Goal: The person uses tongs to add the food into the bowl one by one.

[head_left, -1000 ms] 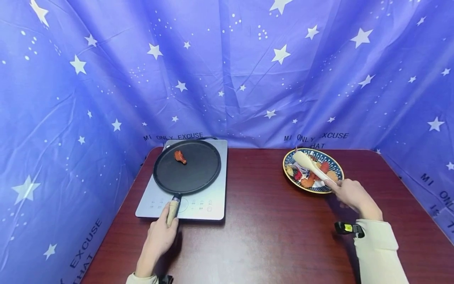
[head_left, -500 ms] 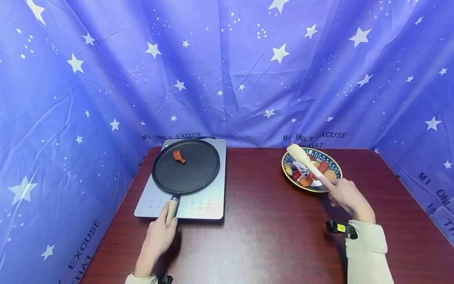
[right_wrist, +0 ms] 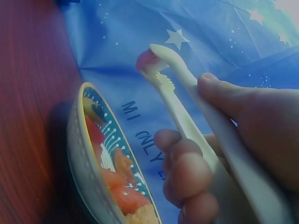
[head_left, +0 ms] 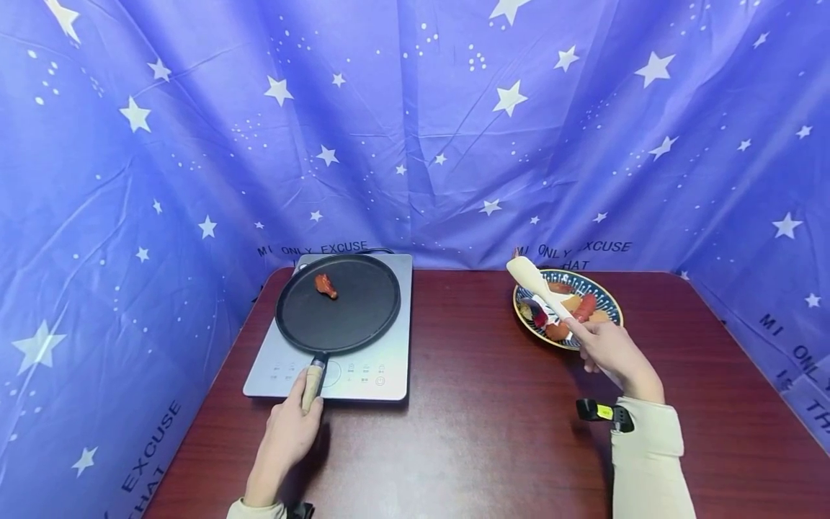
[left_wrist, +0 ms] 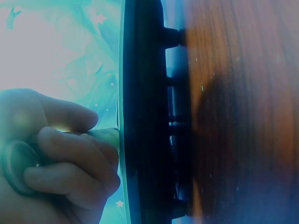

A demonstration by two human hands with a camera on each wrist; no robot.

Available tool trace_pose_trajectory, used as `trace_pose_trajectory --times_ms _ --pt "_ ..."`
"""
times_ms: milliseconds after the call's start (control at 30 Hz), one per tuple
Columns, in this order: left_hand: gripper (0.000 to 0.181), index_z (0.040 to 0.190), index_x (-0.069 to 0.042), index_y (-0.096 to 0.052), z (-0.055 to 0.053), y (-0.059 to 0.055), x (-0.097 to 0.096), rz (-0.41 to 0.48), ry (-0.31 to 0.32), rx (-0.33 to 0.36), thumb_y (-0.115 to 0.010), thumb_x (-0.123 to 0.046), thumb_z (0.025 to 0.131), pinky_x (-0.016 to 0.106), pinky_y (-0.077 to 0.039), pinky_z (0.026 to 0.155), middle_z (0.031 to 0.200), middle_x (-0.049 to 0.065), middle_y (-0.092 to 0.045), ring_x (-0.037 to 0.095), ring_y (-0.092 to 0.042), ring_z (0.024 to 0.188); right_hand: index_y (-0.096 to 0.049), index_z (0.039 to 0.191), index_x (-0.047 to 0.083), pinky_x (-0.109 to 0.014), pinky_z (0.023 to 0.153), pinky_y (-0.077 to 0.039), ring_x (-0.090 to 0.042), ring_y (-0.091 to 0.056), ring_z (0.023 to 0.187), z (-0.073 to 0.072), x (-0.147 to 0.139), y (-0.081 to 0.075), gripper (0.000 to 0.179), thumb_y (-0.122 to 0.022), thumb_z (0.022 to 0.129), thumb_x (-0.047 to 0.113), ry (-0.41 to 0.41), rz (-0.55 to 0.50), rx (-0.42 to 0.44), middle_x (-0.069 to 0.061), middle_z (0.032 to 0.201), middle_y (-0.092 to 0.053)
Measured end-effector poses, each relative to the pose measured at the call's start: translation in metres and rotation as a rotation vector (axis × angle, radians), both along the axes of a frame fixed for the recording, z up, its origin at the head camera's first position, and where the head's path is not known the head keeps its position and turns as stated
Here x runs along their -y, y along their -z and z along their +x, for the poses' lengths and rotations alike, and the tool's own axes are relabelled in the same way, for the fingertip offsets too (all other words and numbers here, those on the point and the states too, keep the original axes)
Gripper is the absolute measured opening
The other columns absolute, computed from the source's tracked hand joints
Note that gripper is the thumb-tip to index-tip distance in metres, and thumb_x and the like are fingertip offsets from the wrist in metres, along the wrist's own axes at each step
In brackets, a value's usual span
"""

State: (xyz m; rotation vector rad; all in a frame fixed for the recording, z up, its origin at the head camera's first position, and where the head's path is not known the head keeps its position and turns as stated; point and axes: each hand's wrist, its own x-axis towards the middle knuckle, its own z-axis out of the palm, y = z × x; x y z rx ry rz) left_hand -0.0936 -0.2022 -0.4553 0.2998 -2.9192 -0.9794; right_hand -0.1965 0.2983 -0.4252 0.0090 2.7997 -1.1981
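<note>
Two pale sleeves (head_left: 651, 465) lie nearest, the left one mostly cut off by the bottom edge, each with a black device at the wrist; over the table (head_left: 467, 425), both hands reach forward. The left hand (head_left: 288, 432) is curled round the pan handle (head_left: 313, 389), covering part of its grip, with the wrist low and the forearm slanting in from below; the left wrist view is so washed out by glare that little beyond bent fingers and the dark side of the cooktop (head_left: 389, 367) can be made out. The right hand (head_left: 619, 353) comes in from the lower right, back upward, pinching white tongs (head_left: 551, 299) between thumb and curled fingers, their lower ends hidden by the palm. Beneath the tongs sits a patterned plate (head_left: 614, 303), its contents partly covered by them: a red sausage-like piece (head_left: 586, 308) shows, while other bits are hard to name. To the left, the black pan (head_left: 350, 317) rests on the cooktop, a small drumstick (head_left: 326, 286) lying toward its far left. The tong tips, above the plate's far left side, hold a reddish morsel (right_wrist: 147, 59), mostly hidden from the head view; behind everything hangs a starry blue curtain (head_left: 415, 137), its lettering partly lost in folds
</note>
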Motion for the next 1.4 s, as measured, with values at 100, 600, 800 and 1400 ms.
trace_pose_trajectory --times_ms 100,600,800,1400 --pt "0.059 0.145 -0.006 -0.034 0.000 0.000 0.000 0.007 0.000 -0.004 -0.053 -0.022 0.091 0.053 -0.044 0.072 0.107 0.030 -0.061 0.034 -0.059 0.079 -0.057 0.077 -0.006 -0.037 0.045 -0.046 -0.020 -0.051 0.045 -0.001 0.003 0.001 0.064 -0.044 0.094 0.055 -0.001 -0.037 0.006 -0.005 0.055 -0.049" --pt "0.059 0.145 -0.005 -0.034 0.002 0.000 -0.001 0.008 0.000 -0.003 -0.053 -0.022 0.091 0.053 -0.044 0.071 0.107 0.031 -0.060 0.033 -0.059 0.078 -0.058 0.079 -0.005 -0.034 0.042 -0.044 -0.018 -0.049 0.043 -0.001 0.029 0.002 0.054 -0.048 0.096 0.045 -0.077 -0.138 0.031 -0.004 0.056 -0.047" --pt "0.059 0.145 -0.005 -0.035 0.002 -0.001 -0.001 0.008 -0.005 -0.005 -0.052 -0.021 0.091 0.053 -0.044 0.072 0.105 0.030 -0.061 0.033 -0.059 0.079 -0.061 0.081 -0.006 -0.037 0.042 -0.045 -0.018 -0.050 0.041 -0.002 0.039 0.002 0.056 -0.049 0.095 0.047 -0.089 -0.091 0.012 -0.004 0.053 -0.048" --pt "0.059 0.145 -0.004 -0.035 0.002 -0.002 -0.001 0.008 -0.004 -0.012 -0.052 -0.021 0.091 0.052 -0.044 0.070 0.101 0.029 -0.062 0.032 -0.058 0.075 -0.059 0.077 -0.003 -0.035 0.041 -0.044 -0.016 -0.050 0.037 0.000 0.077 0.000 0.054 -0.050 0.095 0.047 -0.176 -0.023 -0.027 -0.002 0.050 -0.047"
